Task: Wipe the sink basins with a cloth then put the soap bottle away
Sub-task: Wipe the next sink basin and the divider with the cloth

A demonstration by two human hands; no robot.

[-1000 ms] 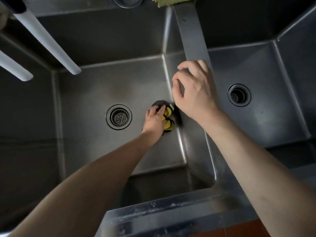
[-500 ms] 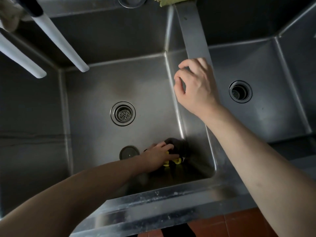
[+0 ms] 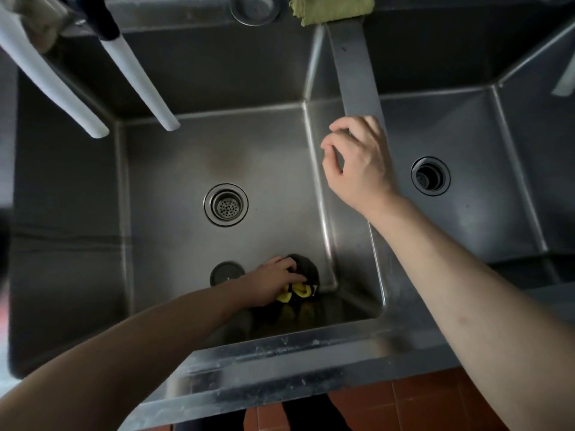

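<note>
The left hand (image 3: 272, 283) is pressing the dark-and-yellow cloth (image 3: 300, 283) into the left basin's (image 3: 174, 188) near right corner, its grip curled over the wad. The right hand (image 3: 357, 163) is hovering above the divider (image 3: 354, 73), grip loosely curled, holding nothing. The loose drain plug (image 3: 226, 273), just left of the grip, could get knocked. No soap bottle is showing.

The steel sink (image 3: 280, 346) has 2 basins. On the left basin floor (image 3: 174, 169) lie a dark and yellow cloth (image 3: 300, 283) and a round black thing (image 3: 226, 273), maybe a plug. A green cloth (image 3: 333, 7) lies on the back ledge.
</note>
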